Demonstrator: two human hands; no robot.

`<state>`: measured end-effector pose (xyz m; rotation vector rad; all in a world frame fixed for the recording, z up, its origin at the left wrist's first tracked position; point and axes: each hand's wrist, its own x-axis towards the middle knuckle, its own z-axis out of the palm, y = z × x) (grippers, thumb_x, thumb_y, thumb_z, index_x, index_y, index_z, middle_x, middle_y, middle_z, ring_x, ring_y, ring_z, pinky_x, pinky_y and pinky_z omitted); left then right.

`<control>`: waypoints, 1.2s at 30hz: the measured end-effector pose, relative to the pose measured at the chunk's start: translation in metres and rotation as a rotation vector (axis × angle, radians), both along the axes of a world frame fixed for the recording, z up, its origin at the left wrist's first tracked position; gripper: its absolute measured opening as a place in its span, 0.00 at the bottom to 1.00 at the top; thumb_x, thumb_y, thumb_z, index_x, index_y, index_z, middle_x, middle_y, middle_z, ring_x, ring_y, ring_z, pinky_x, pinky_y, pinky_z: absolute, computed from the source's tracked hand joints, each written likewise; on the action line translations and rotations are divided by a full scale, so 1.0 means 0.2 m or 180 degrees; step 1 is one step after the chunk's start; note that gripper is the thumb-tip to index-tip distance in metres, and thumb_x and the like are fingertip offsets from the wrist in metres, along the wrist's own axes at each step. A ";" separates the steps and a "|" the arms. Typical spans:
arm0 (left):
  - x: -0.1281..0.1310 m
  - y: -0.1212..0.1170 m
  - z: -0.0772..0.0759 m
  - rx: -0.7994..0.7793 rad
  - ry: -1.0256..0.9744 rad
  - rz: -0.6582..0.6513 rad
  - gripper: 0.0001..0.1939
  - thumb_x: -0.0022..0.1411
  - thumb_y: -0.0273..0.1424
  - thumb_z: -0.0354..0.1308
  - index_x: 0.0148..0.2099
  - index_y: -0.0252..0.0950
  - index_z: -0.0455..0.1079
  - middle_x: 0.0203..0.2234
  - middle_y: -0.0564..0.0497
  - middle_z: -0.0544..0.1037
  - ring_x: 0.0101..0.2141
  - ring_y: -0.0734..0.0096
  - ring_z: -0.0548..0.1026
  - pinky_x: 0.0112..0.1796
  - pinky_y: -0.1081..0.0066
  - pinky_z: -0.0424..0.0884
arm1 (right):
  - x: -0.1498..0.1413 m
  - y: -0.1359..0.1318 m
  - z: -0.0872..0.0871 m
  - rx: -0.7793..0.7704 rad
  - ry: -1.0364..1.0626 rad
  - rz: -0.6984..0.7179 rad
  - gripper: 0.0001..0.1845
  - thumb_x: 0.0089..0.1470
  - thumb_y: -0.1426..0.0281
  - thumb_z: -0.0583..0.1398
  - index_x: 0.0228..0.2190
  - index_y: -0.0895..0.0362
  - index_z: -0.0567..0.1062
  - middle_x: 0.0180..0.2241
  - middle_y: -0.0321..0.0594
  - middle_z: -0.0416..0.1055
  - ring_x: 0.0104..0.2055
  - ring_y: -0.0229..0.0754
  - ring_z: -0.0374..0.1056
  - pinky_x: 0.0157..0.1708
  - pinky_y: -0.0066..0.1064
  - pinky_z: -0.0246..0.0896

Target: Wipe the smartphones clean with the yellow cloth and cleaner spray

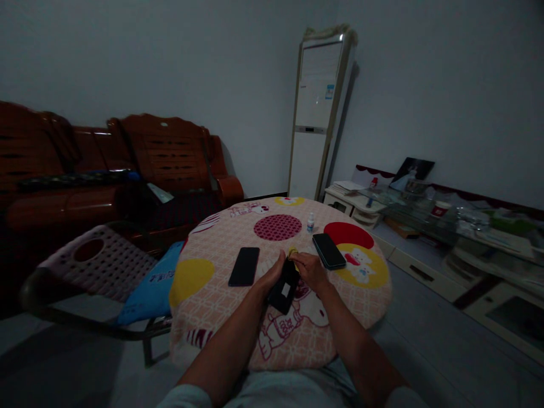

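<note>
My left hand (pixel 273 274) is closed round the left edge of a black phone (pixel 282 296), which is tilted above the table and has a pale rectangular patch on its face. At the phone's far end, my right hand (pixel 311 271) is closed in a pinch. A small yellow piece (pixel 293 251) shows at its fingertips; what kind of thing it is cannot be made out. Left of my hands a dark phone (pixel 244 266) lies flat on the cloth. Another phone (pixel 328 251) lies to the right, near a small white bottle (pixel 310 222) standing upright.
A patterned cloth covers the round table (pixel 199 306). A chair (pixel 106 263) with a blue cushion (pixel 155 289) stands at the left, before wooden seats (pixel 165 150). A tall air conditioner (pixel 317 113) is behind, and a cluttered glass-topped cabinet (pixel 425 260) runs along the right.
</note>
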<state>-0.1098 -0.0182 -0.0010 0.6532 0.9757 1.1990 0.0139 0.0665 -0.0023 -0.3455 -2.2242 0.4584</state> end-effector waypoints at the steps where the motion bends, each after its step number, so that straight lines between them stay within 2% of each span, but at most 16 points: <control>1: 0.00 0.00 0.00 -0.0003 -0.0015 0.0020 0.40 0.55 0.63 0.38 0.39 0.31 0.71 0.23 0.43 0.75 0.25 0.65 0.74 0.24 0.71 0.68 | 0.00 0.00 -0.01 0.0088 -0.0040 0.0012 0.14 0.58 0.74 0.52 0.36 0.56 0.78 0.31 0.42 0.76 0.34 0.41 0.72 0.37 0.29 0.64; 6: -0.01 0.00 0.00 -0.0008 -0.0101 0.0148 0.36 0.59 0.59 0.41 0.42 0.30 0.71 0.30 0.42 0.76 0.33 0.62 0.75 0.28 0.70 0.70 | -0.01 -0.01 -0.05 0.0349 -0.0014 0.0091 0.14 0.58 0.74 0.52 0.37 0.58 0.78 0.34 0.45 0.77 0.37 0.42 0.73 0.39 0.30 0.65; 10: -0.02 0.02 0.00 -0.0011 -0.0161 0.0287 0.22 0.64 0.45 0.51 0.49 0.33 0.69 0.43 0.44 0.74 0.41 0.62 0.74 0.39 0.63 0.72 | -0.04 -0.05 -0.10 0.0328 0.0053 -0.0137 0.14 0.57 0.75 0.53 0.38 0.58 0.78 0.35 0.46 0.78 0.37 0.43 0.74 0.39 0.31 0.66; 13: -0.02 0.02 0.00 -0.0025 -0.0202 0.0367 0.18 0.64 0.37 0.55 0.54 0.34 0.66 0.49 0.45 0.70 0.45 0.62 0.72 0.44 0.58 0.71 | -0.07 -0.09 -0.12 0.0116 0.0125 -0.0388 0.14 0.56 0.74 0.53 0.38 0.57 0.79 0.34 0.46 0.79 0.36 0.44 0.75 0.39 0.31 0.66; 20: 0.00 0.03 -0.02 -0.0012 -0.0241 0.0605 0.18 0.64 0.37 0.54 0.54 0.35 0.66 0.49 0.45 0.70 0.45 0.63 0.72 0.44 0.58 0.71 | -0.10 -0.13 -0.09 -0.0684 0.0382 -0.0538 0.13 0.53 0.72 0.55 0.35 0.57 0.80 0.33 0.43 0.79 0.35 0.44 0.75 0.37 0.30 0.67; 22: 0.00 0.03 -0.03 -0.0016 -0.0227 0.0676 0.19 0.64 0.41 0.53 0.51 0.33 0.67 0.45 0.45 0.72 0.42 0.64 0.73 0.41 0.61 0.72 | -0.10 -0.13 -0.09 -0.0835 0.0402 -0.0580 0.13 0.53 0.71 0.55 0.34 0.57 0.80 0.31 0.41 0.79 0.33 0.43 0.75 0.35 0.29 0.67; 25: 0.00 0.03 -0.04 -0.0023 -0.0203 0.0746 0.31 0.59 0.56 0.48 0.43 0.31 0.71 0.33 0.44 0.76 0.34 0.63 0.75 0.32 0.68 0.71 | -0.09 -0.12 -0.10 -0.0928 0.0381 -0.0697 0.13 0.51 0.72 0.55 0.33 0.57 0.81 0.26 0.40 0.78 0.28 0.42 0.73 0.31 0.28 0.66; 27: -0.01 0.03 -0.04 -0.0010 -0.0173 0.0770 0.37 0.54 0.62 0.45 0.40 0.32 0.72 0.27 0.45 0.76 0.31 0.61 0.76 0.28 0.70 0.69 | -0.08 -0.11 -0.10 -0.0954 0.0396 -0.0740 0.14 0.50 0.72 0.55 0.32 0.58 0.81 0.25 0.40 0.77 0.26 0.42 0.72 0.29 0.28 0.65; 33: -0.02 0.06 -0.04 0.0114 0.0013 0.0850 0.39 0.53 0.64 0.43 0.43 0.33 0.73 0.25 0.46 0.77 0.28 0.64 0.77 0.27 0.72 0.69 | -0.09 -0.12 -0.09 -0.1046 0.0557 -0.0411 0.13 0.51 0.70 0.56 0.33 0.57 0.81 0.31 0.42 0.79 0.33 0.43 0.75 0.34 0.29 0.67; 36: -0.02 0.06 -0.05 0.0036 -0.0142 0.0725 0.39 0.56 0.62 0.41 0.42 0.33 0.73 0.25 0.45 0.78 0.26 0.64 0.77 0.27 0.70 0.70 | -0.09 -0.13 -0.09 -0.1108 0.0568 -0.0423 0.14 0.51 0.69 0.56 0.33 0.57 0.81 0.29 0.41 0.79 0.31 0.42 0.74 0.33 0.28 0.66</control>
